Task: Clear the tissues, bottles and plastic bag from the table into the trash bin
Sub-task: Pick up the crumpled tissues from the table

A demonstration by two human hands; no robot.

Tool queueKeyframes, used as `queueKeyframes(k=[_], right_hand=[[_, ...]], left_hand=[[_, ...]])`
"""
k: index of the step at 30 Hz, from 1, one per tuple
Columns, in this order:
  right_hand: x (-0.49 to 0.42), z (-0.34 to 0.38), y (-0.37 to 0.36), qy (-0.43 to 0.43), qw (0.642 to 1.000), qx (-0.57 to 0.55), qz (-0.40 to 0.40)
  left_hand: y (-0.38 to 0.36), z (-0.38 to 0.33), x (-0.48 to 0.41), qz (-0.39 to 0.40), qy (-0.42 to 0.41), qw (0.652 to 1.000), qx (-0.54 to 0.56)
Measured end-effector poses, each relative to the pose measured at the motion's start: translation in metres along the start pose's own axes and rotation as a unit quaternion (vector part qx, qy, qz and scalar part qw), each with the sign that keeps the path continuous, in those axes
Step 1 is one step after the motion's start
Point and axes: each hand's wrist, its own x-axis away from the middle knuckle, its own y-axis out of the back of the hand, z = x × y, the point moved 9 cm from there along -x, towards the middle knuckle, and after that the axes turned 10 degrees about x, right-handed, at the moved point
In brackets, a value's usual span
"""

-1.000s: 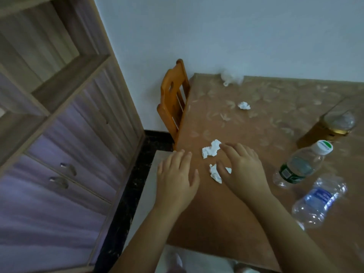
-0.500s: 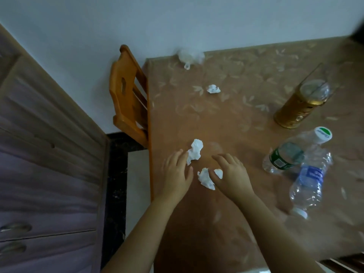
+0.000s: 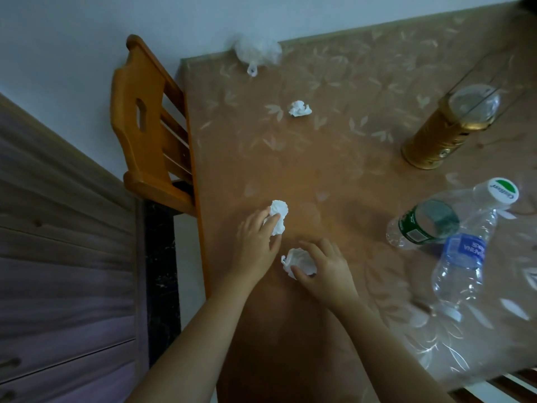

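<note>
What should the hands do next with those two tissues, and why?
Probably lift both off the table, since the left hand pinches the farther crumpled tissue and the right hand curls round the nearer crumpled tissue.

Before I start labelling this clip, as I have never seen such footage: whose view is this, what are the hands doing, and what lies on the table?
There is no machine here. A person wears a camera on the head, so the picture looks down at their own bare hands. The left hand pinches one crumpled tissue; the right hand curls round a second tissue. On the brown table lie a third tissue, a plastic bag at the far edge, a green-labelled bottle and a blue-labelled bottle on their sides, and a gold container standing. A wooden chair stands at the table's left.
</note>
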Motion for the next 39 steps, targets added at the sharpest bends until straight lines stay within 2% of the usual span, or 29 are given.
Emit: queueKeyframes(k=[4,14,25,34,39], right_hand=[[0.001,0.000,-0.008,0.014,1.000,0.001,0.003],[0.000,-0.009,-0.012,0.005,0.999,0.025,-0.025],[0.007,-0.009,-0.023,0.009,0.999,-0.018,-0.032],[0.016,-0.008,-0.016,-0.056,0.995,-0.074,-0.036],[0.023,-0.001,0.015,-0.088,0.987,-0.101,-0.083]], left_hand=[[-0.011,0.003,-0.005,0.018,0.008,1.000,0.000],[-0.015,0.008,-0.004,-0.006,0.036,0.999,0.028],[-0.017,0.016,0.018,-0.014,0.093,0.993,0.069],[-0.004,0.024,0.050,-0.040,0.188,0.972,0.135],[0.019,0.011,0.069,-0.073,0.181,0.967,0.164]])
